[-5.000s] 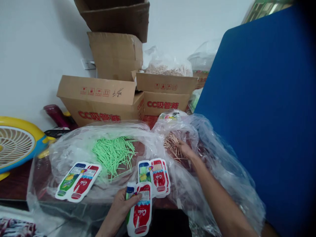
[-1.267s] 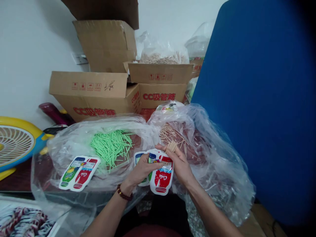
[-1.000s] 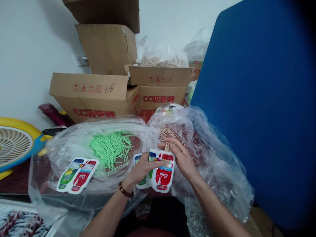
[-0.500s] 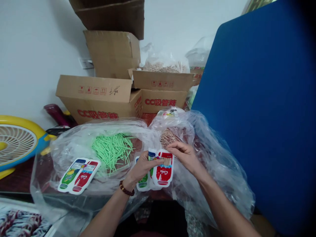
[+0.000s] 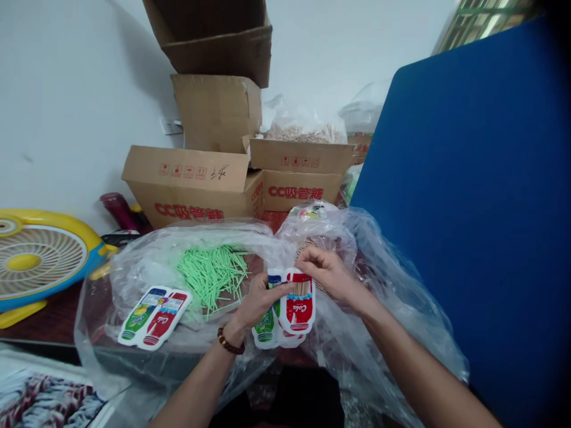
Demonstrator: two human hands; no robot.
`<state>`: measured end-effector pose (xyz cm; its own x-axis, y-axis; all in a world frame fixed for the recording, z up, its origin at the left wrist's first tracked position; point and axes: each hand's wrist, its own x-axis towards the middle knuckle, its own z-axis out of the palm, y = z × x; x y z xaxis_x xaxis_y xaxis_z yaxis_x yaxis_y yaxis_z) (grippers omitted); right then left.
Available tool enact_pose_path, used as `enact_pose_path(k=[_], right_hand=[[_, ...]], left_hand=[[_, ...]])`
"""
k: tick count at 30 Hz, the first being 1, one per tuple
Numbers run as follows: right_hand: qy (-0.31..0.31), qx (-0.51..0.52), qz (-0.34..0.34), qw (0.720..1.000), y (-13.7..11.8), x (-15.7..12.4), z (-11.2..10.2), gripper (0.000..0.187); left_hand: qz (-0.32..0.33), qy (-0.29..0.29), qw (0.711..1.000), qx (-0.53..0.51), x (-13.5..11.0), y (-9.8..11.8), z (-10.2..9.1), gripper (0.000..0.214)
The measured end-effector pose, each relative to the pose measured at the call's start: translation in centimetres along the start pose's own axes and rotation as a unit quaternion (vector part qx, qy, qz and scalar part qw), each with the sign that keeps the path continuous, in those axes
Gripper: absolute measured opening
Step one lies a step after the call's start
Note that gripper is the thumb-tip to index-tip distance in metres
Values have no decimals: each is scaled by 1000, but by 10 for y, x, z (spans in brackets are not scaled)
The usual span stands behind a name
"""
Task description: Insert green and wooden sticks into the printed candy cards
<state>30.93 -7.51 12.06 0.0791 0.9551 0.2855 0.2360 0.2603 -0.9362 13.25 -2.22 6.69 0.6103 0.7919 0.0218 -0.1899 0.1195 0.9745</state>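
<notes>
My left hand [image 5: 257,298] grips bottle-shaped candy packets [image 5: 301,309], printed red "Cola" and green, its thumb across the front one. Thin brown sticks show in that packet's window under the thumb. At the packet's top edge, my right hand [image 5: 329,271] has thumb and fingers pinched together; what lies between them is hidden. Behind it is a pile of brown sticks [image 5: 306,248] in clear plastic, partly covered by the hand. Left of my hands lie loose bright green sticks [image 5: 213,274] and another green-and-red bottle-shaped packet [image 5: 155,318].
Clear plastic sheeting [image 5: 401,309] spreads over the dark table. Cardboard boxes [image 5: 191,190] stand at the back, one with a bag of sticks [image 5: 307,126] on it. A yellow-and-blue fan [image 5: 91,235] is at left, a blue board [image 5: 455,196] at right.
The camera view has shifted, so the scene sits slightly farther right and lower. My right hand's fingers have curled in closer over the packet's top. My left hand keeps its hold.
</notes>
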Motion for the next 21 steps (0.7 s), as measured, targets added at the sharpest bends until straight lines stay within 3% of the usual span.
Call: enact_pose_path(k=[7, 12, 16, 21], right_hand=[[-85, -116, -36, 989, -7, 3, -12, 12], [-83, -136, -76, 984, -17, 8, -11, 10], [-80, -22, -17, 996, -17, 8, -7, 5], [-90, 138, 91, 982, 3, -4, 5, 27]], left_hand=[[41, -22, 999, 20, 0, 9, -1, 19], [-25, -52, 998, 23, -2, 12, -2, 30], [-35, -60, 998, -4, -4, 14, -6, 28], [-17, -47, 999, -16, -5, 17, -7, 23]])
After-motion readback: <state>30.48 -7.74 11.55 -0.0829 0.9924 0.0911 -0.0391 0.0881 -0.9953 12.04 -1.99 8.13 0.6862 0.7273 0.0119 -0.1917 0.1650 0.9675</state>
